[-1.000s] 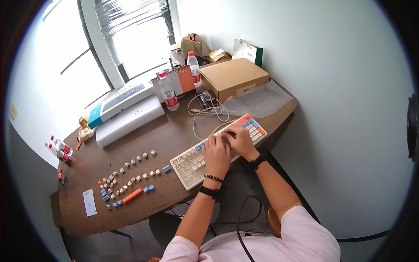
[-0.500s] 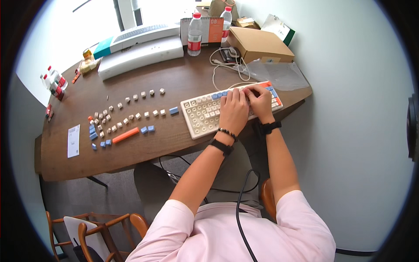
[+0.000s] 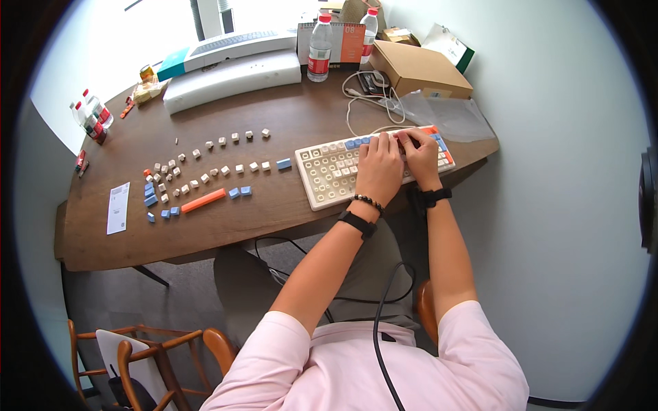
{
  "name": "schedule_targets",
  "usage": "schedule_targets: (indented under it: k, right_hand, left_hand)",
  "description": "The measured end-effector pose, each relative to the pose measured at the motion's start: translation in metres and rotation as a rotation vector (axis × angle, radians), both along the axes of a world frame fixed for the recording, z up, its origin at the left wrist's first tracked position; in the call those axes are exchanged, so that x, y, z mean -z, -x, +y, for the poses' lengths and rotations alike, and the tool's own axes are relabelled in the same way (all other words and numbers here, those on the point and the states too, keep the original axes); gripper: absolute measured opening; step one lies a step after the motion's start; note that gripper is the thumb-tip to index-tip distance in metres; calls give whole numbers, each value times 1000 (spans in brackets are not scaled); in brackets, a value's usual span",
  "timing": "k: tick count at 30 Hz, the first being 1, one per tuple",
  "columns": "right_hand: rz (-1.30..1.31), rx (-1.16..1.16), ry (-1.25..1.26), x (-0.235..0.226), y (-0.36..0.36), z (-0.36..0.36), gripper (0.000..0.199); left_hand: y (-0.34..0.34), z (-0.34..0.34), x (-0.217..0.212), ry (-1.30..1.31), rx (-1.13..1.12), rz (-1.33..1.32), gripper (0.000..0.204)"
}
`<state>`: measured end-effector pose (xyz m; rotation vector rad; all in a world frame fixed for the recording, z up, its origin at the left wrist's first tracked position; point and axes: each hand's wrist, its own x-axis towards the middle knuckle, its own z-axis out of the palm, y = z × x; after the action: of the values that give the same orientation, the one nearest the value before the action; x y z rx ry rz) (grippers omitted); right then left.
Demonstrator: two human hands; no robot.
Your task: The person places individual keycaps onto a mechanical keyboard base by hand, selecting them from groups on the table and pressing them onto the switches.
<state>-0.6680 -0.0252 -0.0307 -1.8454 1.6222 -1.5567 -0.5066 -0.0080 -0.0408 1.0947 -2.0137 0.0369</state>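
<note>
- Head view: the beige keyboard (image 3: 322, 179) is on the table (image 3: 226, 229), right of the loose caps. 2 hands on it: the left hand (image 3: 379, 168) and right hand (image 3: 419, 156), fingers bunched narrow, near each other. Fingertips hidden, so can't tell if either's pinching anything.
- Risk, imo: pushing sideways could skid the keyboard into the wide blue keycap (image 3: 284, 164) just beside it and mess up the rows.
- Also, a snag on the pale cable (image 3: 349, 111) could yank stuff around.
- Count: 1 keyboard, 1 wide blue cap, 1 long orange keycap (image 3: 203, 200) with 2 blue keycaps (image 3: 234, 193) by its right end, 1 white card (image 3: 118, 208), 4 bottles (image 3: 320, 49). Beige keycaps (image 3: 235, 137): too tiny and clumped for an honest number.
</note>
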Motion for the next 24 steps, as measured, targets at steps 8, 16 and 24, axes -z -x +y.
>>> schedule_targets:
  k: [8, 16, 24]
  right_hand:
    - [-74, -25, 2, 0, 1, 1, 14]
    - [-137, -28, -32, -3, -4, 4, 16]
    - [-87, -38, 44, -2, -1, 6, 12]
  left_hand:
    - [1, 1, 0, -15, 20, 34, 43]
    - [1, -11, -9, -180, 38, 66, 29]
    - [-2, -36, -18, -254, 126, 80, 18]
